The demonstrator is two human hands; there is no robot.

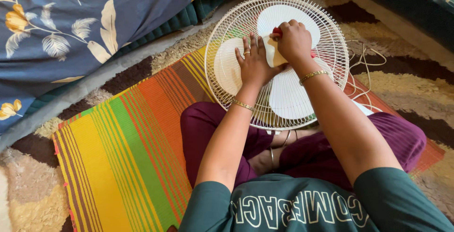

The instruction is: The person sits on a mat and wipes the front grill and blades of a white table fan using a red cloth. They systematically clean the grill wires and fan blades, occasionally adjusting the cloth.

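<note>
Fan (279, 61), white with a wire grille, lies face up against my crossed legs on the striped mat (127, 156). My left hand (253, 64) spreads flat on the grille to steady it, while my right hand (294, 40) grips a red-handled tool (277, 32) at the hub.

- A striped woven mat (127, 151) in orange, yellow and green lies on the floor.
- Beneath it spreads a shaggy rug (411, 90) in brown, cream and tan.
- A blue floral bedcover (71, 28) drapes at upper left.
- Warm, even light falls across everything.
</note>
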